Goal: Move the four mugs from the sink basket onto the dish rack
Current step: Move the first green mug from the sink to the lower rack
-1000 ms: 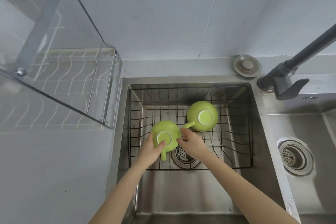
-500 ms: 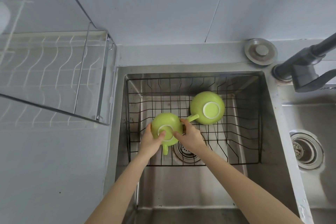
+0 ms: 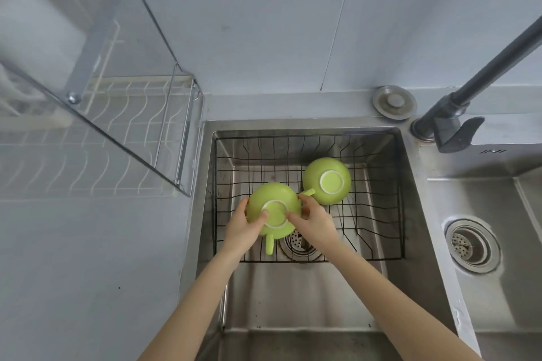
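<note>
Two green mugs are upside down in the black wire sink basket [image 3: 381,138]. The near mug [image 3: 272,199] is at the basket's left side, its handle pointing toward me. My left hand [image 3: 245,224] grips its left side and my right hand [image 3: 312,221] grips its right side, fingers on its base. The far mug [image 3: 328,180] rests further back and to the right, untouched, its handle pointing left toward my right hand. The dish rack [image 3: 140,132] of white wire stands on the counter to the left of the sink.
A dark faucet [image 3: 457,114] rises at the back right. A round metal stopper [image 3: 394,101] lies on the ledge behind the sink. A second basin with a drain [image 3: 470,245] is on the right. The rack's metal frame post [image 3: 96,35] stands at upper left.
Both hands have stayed closed around the near mug, and it sits slightly higher and further left than before. The view has shifted with my head. The far mug has not moved.
</note>
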